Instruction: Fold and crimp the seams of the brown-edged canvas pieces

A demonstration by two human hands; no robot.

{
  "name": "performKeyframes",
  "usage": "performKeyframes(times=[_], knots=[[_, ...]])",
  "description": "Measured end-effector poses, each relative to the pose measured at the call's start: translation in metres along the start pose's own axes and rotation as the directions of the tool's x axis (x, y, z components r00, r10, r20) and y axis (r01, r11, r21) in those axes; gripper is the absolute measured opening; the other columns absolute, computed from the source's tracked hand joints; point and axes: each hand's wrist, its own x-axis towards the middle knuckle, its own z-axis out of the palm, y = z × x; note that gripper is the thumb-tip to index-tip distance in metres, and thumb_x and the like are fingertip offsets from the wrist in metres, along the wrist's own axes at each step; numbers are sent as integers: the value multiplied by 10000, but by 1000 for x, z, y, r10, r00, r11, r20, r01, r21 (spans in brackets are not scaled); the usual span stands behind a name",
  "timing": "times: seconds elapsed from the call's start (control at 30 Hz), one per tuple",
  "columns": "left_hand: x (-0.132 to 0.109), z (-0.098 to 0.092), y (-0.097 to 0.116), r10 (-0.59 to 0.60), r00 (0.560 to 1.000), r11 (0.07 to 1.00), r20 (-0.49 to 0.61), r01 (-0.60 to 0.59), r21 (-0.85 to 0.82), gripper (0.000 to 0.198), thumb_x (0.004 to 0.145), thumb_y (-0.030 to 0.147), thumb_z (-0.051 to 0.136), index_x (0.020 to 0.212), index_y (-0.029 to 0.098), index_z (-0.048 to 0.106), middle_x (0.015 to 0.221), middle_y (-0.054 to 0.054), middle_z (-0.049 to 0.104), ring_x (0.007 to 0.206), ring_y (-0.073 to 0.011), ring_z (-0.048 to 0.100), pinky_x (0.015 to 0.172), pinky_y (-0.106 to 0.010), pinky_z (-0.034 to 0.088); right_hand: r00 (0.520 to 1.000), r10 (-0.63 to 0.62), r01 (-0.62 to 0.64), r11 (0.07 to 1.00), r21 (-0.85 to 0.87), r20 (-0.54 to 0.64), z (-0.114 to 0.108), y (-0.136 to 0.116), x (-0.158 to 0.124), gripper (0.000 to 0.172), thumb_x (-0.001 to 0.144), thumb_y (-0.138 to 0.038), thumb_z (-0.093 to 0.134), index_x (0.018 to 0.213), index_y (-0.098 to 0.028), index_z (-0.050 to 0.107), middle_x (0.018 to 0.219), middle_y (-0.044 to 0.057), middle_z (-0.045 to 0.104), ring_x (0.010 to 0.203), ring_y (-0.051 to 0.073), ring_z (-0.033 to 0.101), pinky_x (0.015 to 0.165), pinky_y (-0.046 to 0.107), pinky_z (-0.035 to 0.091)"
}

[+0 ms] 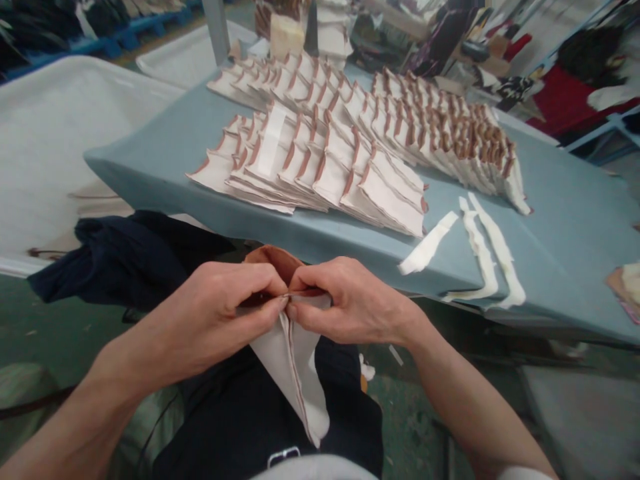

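Note:
A white fabric piece with a brown inside [300, 373] hangs between my hands over my lap, its seam running down to a narrow lower end. My left hand [230, 307] pinches its upper edge between thumb and fingers, just left of the seam. Right beside it, my right hand [340, 300] pinches the same edge on the other side, so the thumbs almost meet. Part of the brown lining [280, 260] shows behind my fingers. Beyond my hands, stacked white pieces with brown edges [320, 167] lie overlapping on the table.
The blue-covered table [165, 160] spans the view ahead. More brown-edged pieces [440, 127] stand in rows behind. White strips [493, 247] lie near its front edge, some hanging over. A white bin [75, 80] stands left, with dark blue cloth [125, 260] near it.

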Motion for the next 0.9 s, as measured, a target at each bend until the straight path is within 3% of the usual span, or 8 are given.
performKeyframes(times=[0.23,0.5,0.63,0.77,0.83,0.9], knots=[[-1,-2,-1,-14,999,1000,39,13,20,198,1045,272,587,923,215,732,804,62,737,686,-101,658,664,-199,438,998,60,-61,998,-22,-17,-1,-2,0,132,889,-209,647,762,-175,631,628,-75,493,595,85,391,627,267,241],[-7,9,0,63,998,994,-11,-61,96,161,1048,239,577,971,223,717,913,44,758,827,-122,711,777,-200,467,999,40,-38,997,72,-33,2,3,-5,129,872,-182,646,744,-172,630,634,-80,490,604,77,415,639,249,272],[-1,10,1,-22,999,998,-38,23,52,189,1032,286,586,943,221,740,846,48,751,735,-119,685,693,-202,463,999,17,-15,998,59,-36,-2,7,-5,124,882,-183,642,759,-167,636,644,-79,509,605,75,418,632,252,266],[9,8,0,-138,987,988,82,143,-56,310,1036,357,542,837,216,733,694,59,679,596,-110,597,552,-203,414,998,-15,15,1000,-8,-66,-6,9,-3,105,868,-174,632,762,-174,638,693,-57,576,632,90,473,634,255,292],[14,9,2,-160,981,984,113,167,-63,387,1033,370,510,717,208,664,612,56,589,542,-111,523,499,-213,373,992,-39,35,999,-37,-116,-6,9,-2,82,856,-179,627,775,-187,629,738,-40,620,680,113,529,667,257,342],[17,12,4,-166,985,984,45,168,-54,408,1015,361,497,651,209,605,571,56,529,506,-112,476,470,-225,344,973,-63,52,997,-54,-224,-2,9,-1,38,848,-188,619,814,-206,614,838,-8,674,795,153,604,756,273,420]])
